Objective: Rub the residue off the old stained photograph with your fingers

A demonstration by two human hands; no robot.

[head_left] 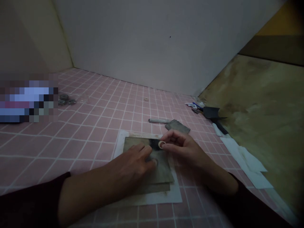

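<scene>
My right hand (182, 145) pinches a small pale ring (161, 144) between thumb and fingers, with the ring's open centre showing. My left hand (137, 160) is curled over a grey-brown sheet (161, 174) that looks like sandpaper; what its fingers hold, if anything, is hidden. By the left thumb tip there is a small round mark or piece, too dim to make out. A dark patch marks the sheet's top edge below the ring. Under the sheet lies a second similar one, on white paper (177, 198).
Beyond the hands lie a grey rod or tube (158, 121) and a folded grey piece (178, 126). Another pale ring (146, 99) sits farther back. Dark round parts (64, 97) are at left. A black dustpan-like item (211, 112) and white papers (247, 161) line the right wall.
</scene>
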